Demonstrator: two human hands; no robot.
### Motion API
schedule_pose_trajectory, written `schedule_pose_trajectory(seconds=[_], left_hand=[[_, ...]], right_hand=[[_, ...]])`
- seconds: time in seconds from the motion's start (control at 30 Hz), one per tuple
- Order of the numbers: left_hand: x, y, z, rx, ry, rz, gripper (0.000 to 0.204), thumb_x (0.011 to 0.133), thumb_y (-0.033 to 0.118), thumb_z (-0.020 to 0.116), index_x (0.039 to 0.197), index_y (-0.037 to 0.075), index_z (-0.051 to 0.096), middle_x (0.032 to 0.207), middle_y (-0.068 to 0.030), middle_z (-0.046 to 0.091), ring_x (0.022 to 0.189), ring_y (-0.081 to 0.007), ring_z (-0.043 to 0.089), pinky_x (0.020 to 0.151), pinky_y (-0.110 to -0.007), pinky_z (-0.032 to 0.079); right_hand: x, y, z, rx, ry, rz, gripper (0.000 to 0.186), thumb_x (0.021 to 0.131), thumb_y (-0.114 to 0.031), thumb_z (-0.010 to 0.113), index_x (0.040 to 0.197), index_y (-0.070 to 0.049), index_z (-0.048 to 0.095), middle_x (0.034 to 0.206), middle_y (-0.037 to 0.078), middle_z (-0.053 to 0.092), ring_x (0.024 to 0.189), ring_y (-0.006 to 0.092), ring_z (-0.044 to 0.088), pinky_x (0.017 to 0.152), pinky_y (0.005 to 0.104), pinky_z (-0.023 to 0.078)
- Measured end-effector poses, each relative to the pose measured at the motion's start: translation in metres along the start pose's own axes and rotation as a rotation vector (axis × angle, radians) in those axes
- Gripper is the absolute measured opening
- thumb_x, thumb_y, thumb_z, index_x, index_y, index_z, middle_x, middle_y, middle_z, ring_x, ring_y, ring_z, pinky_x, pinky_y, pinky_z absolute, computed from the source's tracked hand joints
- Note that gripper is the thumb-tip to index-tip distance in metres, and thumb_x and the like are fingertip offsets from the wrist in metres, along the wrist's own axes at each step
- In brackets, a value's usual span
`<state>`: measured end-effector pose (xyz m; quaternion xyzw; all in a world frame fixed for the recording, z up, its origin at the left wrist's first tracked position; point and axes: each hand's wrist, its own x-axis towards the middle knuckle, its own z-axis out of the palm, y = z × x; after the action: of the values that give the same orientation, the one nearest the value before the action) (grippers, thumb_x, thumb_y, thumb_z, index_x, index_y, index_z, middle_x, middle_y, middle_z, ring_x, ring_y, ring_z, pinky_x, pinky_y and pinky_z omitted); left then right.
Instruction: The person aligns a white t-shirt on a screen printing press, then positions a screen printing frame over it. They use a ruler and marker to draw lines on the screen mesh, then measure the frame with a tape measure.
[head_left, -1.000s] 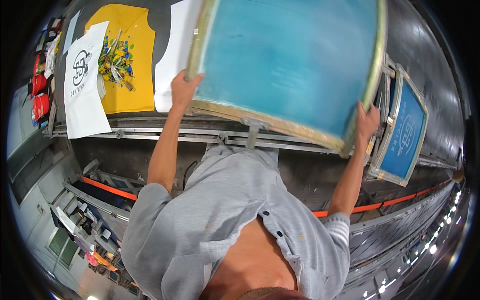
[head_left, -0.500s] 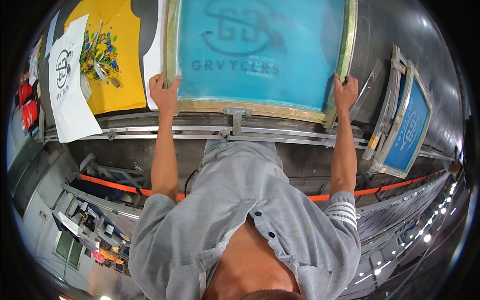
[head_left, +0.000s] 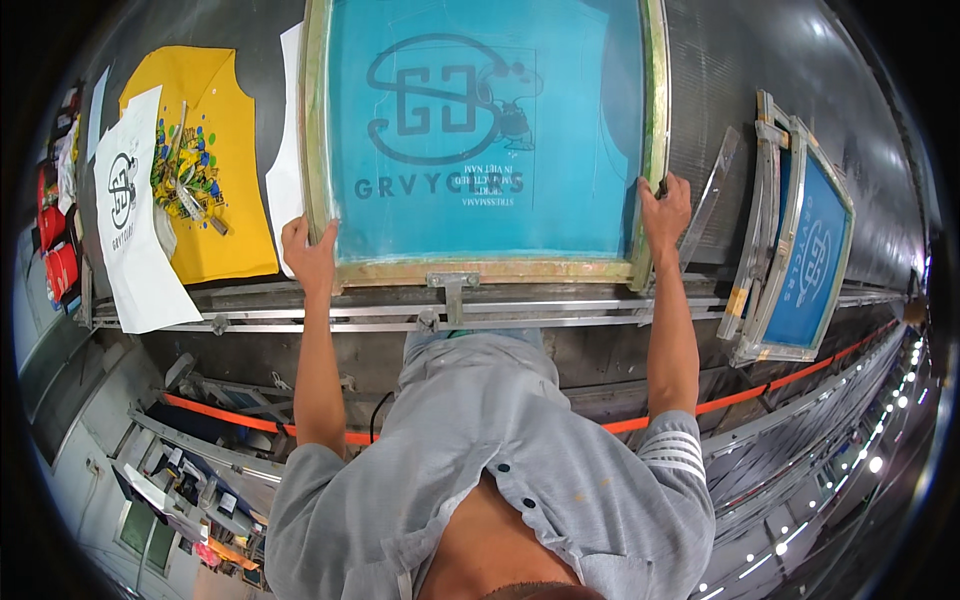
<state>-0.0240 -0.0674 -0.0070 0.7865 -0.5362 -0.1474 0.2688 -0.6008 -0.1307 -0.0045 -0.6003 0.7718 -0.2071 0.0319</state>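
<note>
My left hand point(head_left: 310, 256) grips the lower left side of a large printing screen point(head_left: 580, 120) with blue mesh and a wooden-looking frame. My right hand point(head_left: 664, 213) is closed round its right side. The screen rests over the dark table point(head_left: 730, 75), showing a dark round logo, a cartoon figure and lettering. A metal bracket point(head_left: 452, 283) sits at its lower edge. A white piece point(head_left: 290, 130) peeks out beside my left hand. A clear strip point(head_left: 705, 200) lies right of my right hand.
At left lie a yellow shirt panel point(head_left: 225, 130) with tools on it and a white printed sheet point(head_left: 145, 285). Smaller blue screens point(head_left: 800, 250) stand stacked at right. Metal rails point(head_left: 380, 325) run along the table's front edge. Red items point(head_left: 58, 262) sit at far left.
The screen and both my hands have shifted left and squared up from a tilt. The screen now sits flatter, and the dark logo shows clearly through its mesh.
</note>
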Motion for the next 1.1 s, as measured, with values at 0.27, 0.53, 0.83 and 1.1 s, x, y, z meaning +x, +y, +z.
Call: schedule_pose_trajectory(seconds=[0.27,0.53,0.83,1.1], left_hand=[[-0.001,0.005,-0.005,0.111,-0.117,-0.049,0.055,0.077,0.017,0.087,0.127,0.001,0.07,0.119,-0.0129,0.063,0.12,-0.0327,0.055,0.105,-0.047,0.042],[0.095,0.029,0.014,-0.039,-0.286,0.187,0.086,0.086,0.014,0.072,0.161,0.005,0.031,0.164,-0.0207,0.037,0.155,-0.034,0.029,0.127,-0.056,-0.004],[0.115,0.037,0.029,-0.144,-0.292,0.049,0.087,0.081,0.007,0.07,0.16,0.005,0.034,0.162,-0.0193,0.042,0.151,-0.0292,0.04,0.128,-0.051,-0.009],[0.112,0.022,0.029,-0.231,-0.281,0.059,0.093,0.072,0.003,0.063,0.159,-0.005,0.032,0.163,-0.0196,0.04,0.153,-0.0292,0.034,0.129,-0.047,-0.001]], right_hand=[[0.002,-0.004,-0.008,0.072,-0.024,0.037,0.036,0.079,-0.019,0.083,0.109,-0.003,0.072,0.104,0.013,0.067,0.089,0.0329,0.067,0.076,0.042,0.053],[0.003,-0.001,-0.01,0.081,-0.021,0.028,0.037,0.079,-0.013,0.082,0.112,-0.001,0.071,0.105,0.015,0.067,0.089,0.0329,0.067,0.077,0.0416,0.053],[0.027,-0.007,-0.006,0.063,-0.031,0.064,0.038,0.078,-0.007,0.081,0.113,0.001,0.069,0.106,0.016,0.066,0.09,0.0343,0.066,0.078,0.0416,0.053],[0.025,-0.008,-0.005,0.051,-0.099,0.104,0.04,0.081,-0.006,0.079,0.118,0.002,0.068,0.107,0.015,0.066,0.092,0.0314,0.066,0.079,0.0383,0.053]])
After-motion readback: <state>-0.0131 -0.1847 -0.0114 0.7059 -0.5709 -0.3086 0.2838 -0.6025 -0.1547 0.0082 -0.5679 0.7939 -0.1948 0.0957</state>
